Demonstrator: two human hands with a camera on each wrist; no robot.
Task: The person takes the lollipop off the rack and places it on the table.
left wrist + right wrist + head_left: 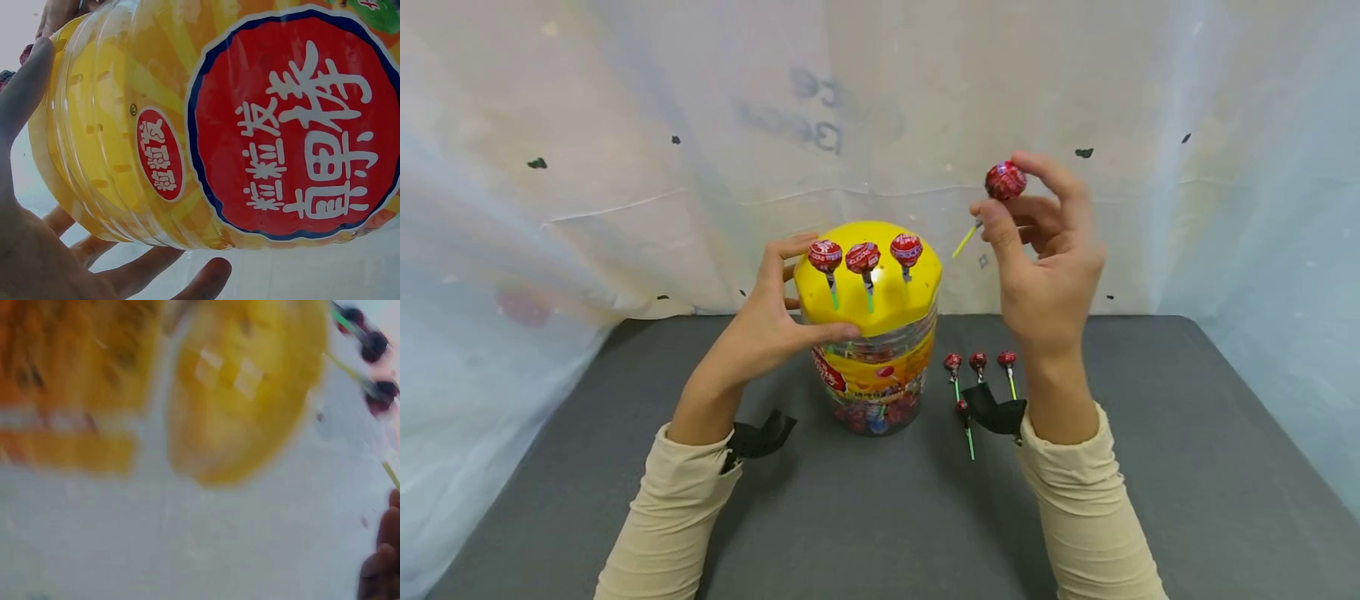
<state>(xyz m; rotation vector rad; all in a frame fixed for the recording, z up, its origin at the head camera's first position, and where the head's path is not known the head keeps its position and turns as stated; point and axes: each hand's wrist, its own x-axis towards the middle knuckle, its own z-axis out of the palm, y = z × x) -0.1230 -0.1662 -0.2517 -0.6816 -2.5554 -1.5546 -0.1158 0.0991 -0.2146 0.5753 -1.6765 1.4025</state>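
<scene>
A clear plastic jar (880, 367) with a yellow lid (857, 229) and a yellow-orange label stands on the table, with wrapped lollipops inside. My left hand (760, 325) holds it around the lid, thumb in front and fingers at the left side. Three red-wrapped lollipops (862, 257) stand up from the lid, their sticks reaching down to its top. To the right and above the jar, my right hand (1052, 258) pinches another red-wrapped lollipop (1005, 181) between thumb and index finger. Its yellow stick points down and left, apart from the lid. The right wrist view is blurred.
Several lollipops (952, 361) lie on the grey table (865, 517) right of the jar, partly covered by the black strap (996, 410) at my right wrist. Another black strap (763, 435) sticks out at my left wrist. Whitish sheeting (700, 100) hangs behind and along both sides.
</scene>
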